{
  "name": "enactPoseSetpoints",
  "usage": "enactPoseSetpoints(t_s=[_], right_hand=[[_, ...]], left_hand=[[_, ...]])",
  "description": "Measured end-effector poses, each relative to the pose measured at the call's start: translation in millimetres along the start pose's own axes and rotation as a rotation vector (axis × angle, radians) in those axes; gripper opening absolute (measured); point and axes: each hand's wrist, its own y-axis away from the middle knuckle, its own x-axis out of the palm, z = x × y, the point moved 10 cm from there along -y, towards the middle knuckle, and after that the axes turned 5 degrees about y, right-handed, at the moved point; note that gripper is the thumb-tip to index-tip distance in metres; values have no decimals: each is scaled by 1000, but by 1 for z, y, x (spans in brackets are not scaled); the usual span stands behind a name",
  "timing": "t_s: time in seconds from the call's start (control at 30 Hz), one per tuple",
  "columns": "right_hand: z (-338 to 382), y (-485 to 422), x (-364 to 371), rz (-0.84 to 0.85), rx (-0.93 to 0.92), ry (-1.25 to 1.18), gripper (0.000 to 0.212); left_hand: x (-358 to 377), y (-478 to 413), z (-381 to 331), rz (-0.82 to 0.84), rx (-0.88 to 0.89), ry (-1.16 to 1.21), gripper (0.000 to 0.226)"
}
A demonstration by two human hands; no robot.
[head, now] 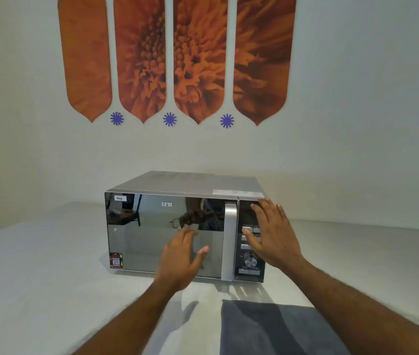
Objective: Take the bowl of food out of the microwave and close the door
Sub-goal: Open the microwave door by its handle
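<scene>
A silver microwave (pixel 185 185) stands on the pale counter with its mirrored door (pixel 147 234) shut flush. A vertical silver handle (pixel 229 242) runs down the door's right side. No bowl is visible; the mirrored door hides the inside. My left hand (pixel 181 262) hovers open in front of the door's lower middle, fingers spread, holding nothing. My right hand (pixel 271 234) lies open and flat over the control panel (pixel 250 262) at the microwave's right, fingertips near its top edge.
A folded dark grey cloth (pixel 280 329) lies on the counter (pixel 49 278) in front of the microwave, to the right. Behind is a white wall with orange flower panels (pixel 175 57). The counter extends left and right of the microwave.
</scene>
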Motion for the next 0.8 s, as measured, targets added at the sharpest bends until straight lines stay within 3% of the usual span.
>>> enactPoseSetpoints(t_s=[0.07, 0.13, 0.37, 0.53, 0.6, 0.8], right_hand=[[-6, -6, 3, 21, 16, 8, 70], [-11, -12, 9, 50, 23, 14, 72], [-13, -32, 21, 68, -19, 28, 75], [-13, -35, 27, 21, -8, -36, 68], [-14, -36, 24, -30, 15, -68, 62], [-19, -37, 21, -113, 51, -86, 56]], left_hand=[[18, -5, -4, 32, -36, 131, 61], [37, -9, -11, 67, -49, 186, 51], [84, -19, -12, 124, -208, 497, 46], [123, -15, 10, 81, -460, 879, 65], [125, -18, -3, 94, -473, 928, 56], [116, -46, -22, 15, -444, 996, 60]])
